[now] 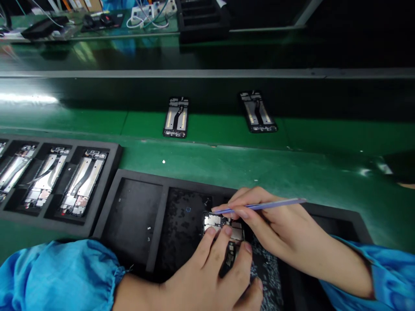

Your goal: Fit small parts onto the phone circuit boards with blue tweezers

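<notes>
An opened phone [212, 221] with metal shields lies over the black foam tray, its lower part covered by my left hand [215, 268]. The spread, bent fingertips of that hand press on the phone and hold it in place. Between those fingers a black flex cable [229, 258] shows. In my right hand [275, 224] a slim purple stick-like tool [267, 204] is pinched between thumb and fingers. Its tip points left, at the upper edge of the phone. I cannot tell whether the tip touches it.
The foam tray [129, 173] has a wide compartment at left with small white bits. Another foam tray [113, 151] at left holds several opened phones [84, 181]. Behind, one phone assembly [176, 117] and a second phone assembly [257, 111] lie on the green bench [214, 162].
</notes>
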Action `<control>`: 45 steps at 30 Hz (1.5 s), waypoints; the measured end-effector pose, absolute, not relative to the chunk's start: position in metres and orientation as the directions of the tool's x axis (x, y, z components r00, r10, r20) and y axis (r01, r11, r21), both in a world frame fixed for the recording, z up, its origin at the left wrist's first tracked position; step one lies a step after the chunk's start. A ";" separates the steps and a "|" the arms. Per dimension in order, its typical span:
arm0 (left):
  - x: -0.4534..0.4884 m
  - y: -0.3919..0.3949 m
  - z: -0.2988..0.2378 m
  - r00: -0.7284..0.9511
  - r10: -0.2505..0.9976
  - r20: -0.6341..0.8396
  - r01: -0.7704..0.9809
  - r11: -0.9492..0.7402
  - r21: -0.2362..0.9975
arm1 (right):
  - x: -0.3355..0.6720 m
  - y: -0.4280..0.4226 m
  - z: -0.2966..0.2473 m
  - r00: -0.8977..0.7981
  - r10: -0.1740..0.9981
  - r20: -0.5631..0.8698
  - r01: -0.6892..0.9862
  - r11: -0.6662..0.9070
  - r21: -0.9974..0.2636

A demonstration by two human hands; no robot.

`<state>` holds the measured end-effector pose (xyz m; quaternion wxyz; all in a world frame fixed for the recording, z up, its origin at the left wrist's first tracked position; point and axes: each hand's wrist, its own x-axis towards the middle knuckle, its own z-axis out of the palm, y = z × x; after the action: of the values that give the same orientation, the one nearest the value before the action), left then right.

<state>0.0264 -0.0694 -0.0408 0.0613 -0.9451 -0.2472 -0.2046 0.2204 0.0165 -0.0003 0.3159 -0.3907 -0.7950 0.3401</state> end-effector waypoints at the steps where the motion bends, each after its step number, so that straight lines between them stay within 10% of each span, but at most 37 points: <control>1: 0.026 -0.069 -0.041 0.788 0.446 0.423 0.498 -0.867 -0.013 | 0.220 0.017 0.000 -0.499 0.836 0.227 0.411 0.459 -0.788; 12: 0.025 -0.071 -0.043 0.812 0.431 0.394 0.487 -0.872 -0.049 | 0.218 0.019 0.002 -0.549 0.817 0.176 0.464 0.473 -0.749; 20: 0.026 -0.071 -0.041 0.796 0.447 0.408 0.506 -0.861 -0.043 | 0.218 0.014 -0.006 -0.238 0.917 0.319 0.558 0.399 -0.728; 45: 0.027 -0.072 -0.041 0.770 0.462 0.440 0.534 -0.844 -0.049 | 0.194 0.027 -0.024 -0.591 0.771 0.235 0.342 0.503 -0.794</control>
<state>0.0267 -0.0722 -0.0408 0.0859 -0.9368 -0.2660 -0.2107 0.1943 0.0265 -0.0239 0.2961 -0.3415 -0.8149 0.3628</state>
